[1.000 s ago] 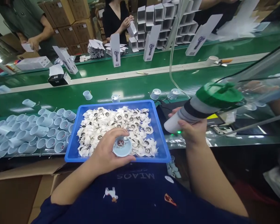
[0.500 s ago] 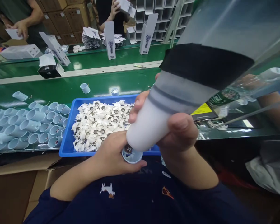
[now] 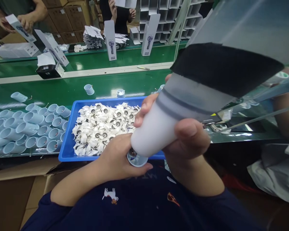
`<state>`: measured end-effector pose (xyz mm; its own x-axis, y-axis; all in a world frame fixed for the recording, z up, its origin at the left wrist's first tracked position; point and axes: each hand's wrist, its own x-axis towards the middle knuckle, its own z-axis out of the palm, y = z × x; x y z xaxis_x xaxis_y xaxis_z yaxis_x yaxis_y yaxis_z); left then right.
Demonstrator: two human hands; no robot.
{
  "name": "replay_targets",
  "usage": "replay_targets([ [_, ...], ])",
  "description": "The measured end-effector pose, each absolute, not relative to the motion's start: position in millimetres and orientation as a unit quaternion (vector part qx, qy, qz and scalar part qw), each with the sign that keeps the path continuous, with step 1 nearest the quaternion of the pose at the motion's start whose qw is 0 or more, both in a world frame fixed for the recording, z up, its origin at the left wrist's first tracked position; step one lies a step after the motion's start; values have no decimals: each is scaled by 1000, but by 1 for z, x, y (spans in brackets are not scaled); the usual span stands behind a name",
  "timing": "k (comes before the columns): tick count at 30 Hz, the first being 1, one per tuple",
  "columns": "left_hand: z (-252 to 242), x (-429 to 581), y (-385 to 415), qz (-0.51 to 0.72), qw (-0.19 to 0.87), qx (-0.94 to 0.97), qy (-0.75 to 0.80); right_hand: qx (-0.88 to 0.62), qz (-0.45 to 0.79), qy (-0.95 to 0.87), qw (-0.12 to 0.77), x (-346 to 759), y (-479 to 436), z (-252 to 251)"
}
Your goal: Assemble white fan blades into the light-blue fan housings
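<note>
My left hand (image 3: 114,157) is wrapped around a light blue cylindrical housing (image 3: 140,161), its open end tilted up, with a small dark round part inside. My right hand (image 3: 189,139) grips a thick whitish tube (image 3: 150,133) with a rounded lower end, grey rings, a black band and a clear upper part. That lower end covers part of the housing's mouth; whether they touch I cannot tell. Just beyond my hands lies a blue tray (image 3: 65,144) heaped with white fan blades (image 3: 93,123).
Many light blue housings (image 3: 33,118) are piled on the left, and a few stand singly on the green bench (image 3: 125,80). Across it, two people handle white boxes near upright printed cartons (image 3: 110,41). Another person's arm (image 3: 285,109) is at right.
The whitish tube and my right hand have shifted slightly right in view, with the housing still in my left hand. Across the bench, a person has raised a white box into clearer view.
</note>
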<state>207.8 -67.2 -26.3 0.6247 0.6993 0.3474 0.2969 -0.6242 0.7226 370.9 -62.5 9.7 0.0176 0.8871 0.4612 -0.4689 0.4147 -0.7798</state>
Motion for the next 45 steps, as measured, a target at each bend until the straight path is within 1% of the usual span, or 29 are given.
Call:
replay_targets([
  [2, -25, 207, -68, 310, 334, 836, 305, -215, 503, -484, 684, 368, -60, 10],
  [4, -23, 207, -67, 288, 385, 819, 313, -231, 522, -465, 677, 366, -56, 10],
  [7, -27, 202, -60, 186, 479, 804, 300, -260, 552, -428, 667, 374, -48, 5],
  [8, -30, 198, -56, 152, 486, 805, 304, -276, 551, -418, 667, 382, -46, 0],
  [10, -40, 184, -48, 122, 456, 809, 350, -322, 514, -407, 682, 406, -44, -13],
  [12, -51, 162, -41, 158, 409, 788, 433, -390, 418, -401, 716, 435, -44, -32],
  [14, -59, 136, -36, 233, 381, 741, 502, -439, 286, -394, 756, 460, -45, -52],
  [15, -63, 123, -34, 280, 368, 716, 523, -451, 239, -393, 765, 469, -45, -60],
  [16, -65, 112, -33, 326, 357, 694, 534, -458, 213, -392, 769, 474, -46, -67],
  [18, -70, 97, -30, 403, 343, 665, 528, -473, 206, -418, 748, 475, -47, -78],
  [19, -73, 94, -29, 431, 345, 657, 514, -485, 202, -452, 721, 472, -49, -81],
  [21, -79, 94, -26, 464, 363, 651, 478, -506, 176, -563, 629, 461, -54, -86],
  [25, -87, 105, -27, 451, 387, 676, 435, -497, 117, -739, 441, 436, -62, -93],
  [26, -87, 107, -29, 438, 388, 684, 435, -483, 95, -784, 377, 430, -62, -95],
  [29, -86, 107, -35, 403, 389, 697, 449, -403, 10, -904, 143, 415, -57, -98],
  [30, -86, 106, -37, 392, 386, 699, 458, -378, -8, -921, 93, 411, -55, -98],
  [31, -85, 106, -39, 381, 379, 702, 467, -363, -19, -929, 64, 408, -53, -97],
  [34, -79, 105, -42, 355, 333, 730, 479, -358, -40, -932, 30, 401, -48, -93],
  [38, -70, 112, -42, 341, 283, 787, 430, -331, -50, -942, -27, 389, -49, -88],
  [41, -67, 117, -43, 337, 292, 809, 383, -337, -43, -938, -73, 380, -49, -88],
  [45, -73, 117, -46, 348, 334, 789, 380, -414, -42, -902, -113, 378, -47, -88],
])
